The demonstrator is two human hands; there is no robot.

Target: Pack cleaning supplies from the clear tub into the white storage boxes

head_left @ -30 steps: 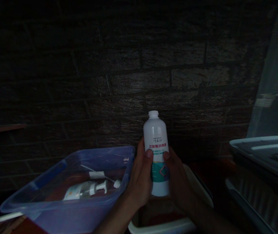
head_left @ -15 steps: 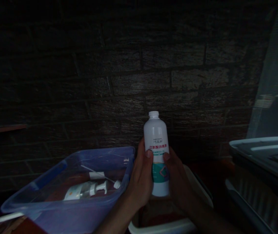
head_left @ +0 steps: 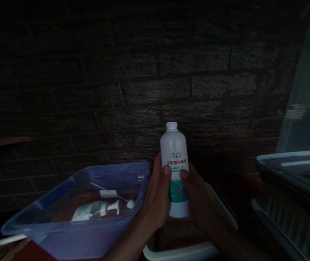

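Note:
Between my two hands is a white bottle [head_left: 174, 145] with red and black lettering and a green patch low on its label. It stands nearly upright, neck up, above a pale-rimmed container [head_left: 190, 253]. My left hand [head_left: 156, 195] is wrapped around the bottle's left side, thumb on the front. From the right, my right hand [head_left: 200, 199] grips it the same way, its thumb on the label too. Most of the other fingers are hidden behind the bottle.
At the left sits a translucent blue bin [head_left: 76, 232] holding a clear pump bottle [head_left: 91, 211] on its side and a white stick-like piece [head_left: 108, 191]. A lidded box [head_left: 299, 159] stands at the right. Behind is a dark brick wall [head_left: 144, 87].
Almost nothing differs. The bottle sits very slightly higher in view, and my right thumb has shifted a little to the left on the label.

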